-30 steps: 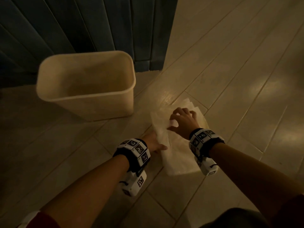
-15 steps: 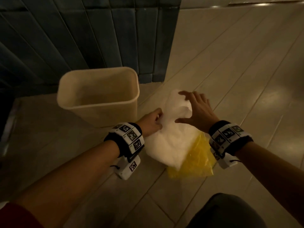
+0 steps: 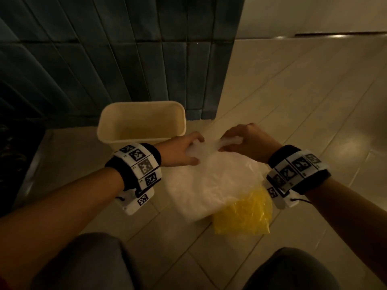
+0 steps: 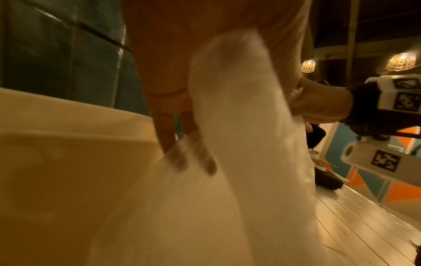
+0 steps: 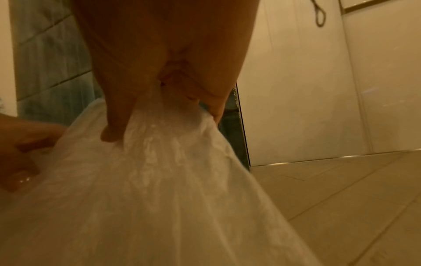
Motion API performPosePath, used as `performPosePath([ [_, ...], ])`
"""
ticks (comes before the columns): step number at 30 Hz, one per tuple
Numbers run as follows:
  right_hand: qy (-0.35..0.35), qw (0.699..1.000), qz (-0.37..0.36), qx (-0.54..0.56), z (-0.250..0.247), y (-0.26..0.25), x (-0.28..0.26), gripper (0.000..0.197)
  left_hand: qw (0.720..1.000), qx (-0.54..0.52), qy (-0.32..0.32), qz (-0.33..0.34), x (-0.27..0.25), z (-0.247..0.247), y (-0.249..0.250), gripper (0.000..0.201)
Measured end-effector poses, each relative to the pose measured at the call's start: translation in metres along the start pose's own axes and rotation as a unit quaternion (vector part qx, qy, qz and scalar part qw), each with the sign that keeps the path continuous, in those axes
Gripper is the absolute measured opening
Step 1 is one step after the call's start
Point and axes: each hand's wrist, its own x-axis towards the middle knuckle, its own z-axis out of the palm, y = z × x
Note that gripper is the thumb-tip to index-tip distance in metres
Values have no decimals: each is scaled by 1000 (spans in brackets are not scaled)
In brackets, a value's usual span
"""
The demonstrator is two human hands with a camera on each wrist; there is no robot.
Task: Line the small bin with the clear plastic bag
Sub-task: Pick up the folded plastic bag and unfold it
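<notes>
A small cream bin (image 3: 141, 124) stands on the floor by the tiled wall, its mouth open; its side fills the left wrist view (image 4: 68, 153). The clear plastic bag (image 3: 215, 181) hangs lifted off the floor just right of the bin. My left hand (image 3: 184, 151) grips the bag's upper left edge, with fingers (image 4: 182, 158) showing through the film. My right hand (image 3: 240, 141) pinches the bunched top edge of the bag (image 5: 170, 144) between thumb and fingers. Both hands are close together at the bag's top.
A yellow plastic bag (image 3: 243, 214) lies on the pale floor tiles under the clear one. A dark blue tiled wall (image 3: 125, 59) stands right behind the bin. My knees (image 3: 88, 264) are at the bottom edge. Pale floor (image 3: 314, 101) stretches right.
The clear bag was lifted off the floor, uncovering a yellow bag beneath. Both hands rose and closed on the bag's top edge. The bin appears farther off as the head rose.
</notes>
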Motion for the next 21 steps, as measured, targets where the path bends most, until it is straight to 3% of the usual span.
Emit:
performPosePath([
  [4,29,998,-12,52,-7,-3,2,28,997,4,-3,-77,-20,-20,-9,68],
  [7,43,993,40,98,-12,-3,10,43,994,-35,19,-102,-36,-34,-18,77],
  [9,66,986,79,133,-17,-5,15,53,992,-72,54,-92,-47,-43,-24,90],
  [13,142,964,95,205,-27,-13,26,28,980,-139,139,-14,-67,-60,-37,88],
  [15,178,950,128,220,-31,-15,34,27,977,-148,156,1,-76,-66,-43,92],
  [17,186,946,142,224,-34,-16,41,32,974,-152,166,4,-84,-70,-49,84],
  [21,171,952,122,224,-38,-21,49,34,961,-172,216,-3,-94,-74,-55,43],
])
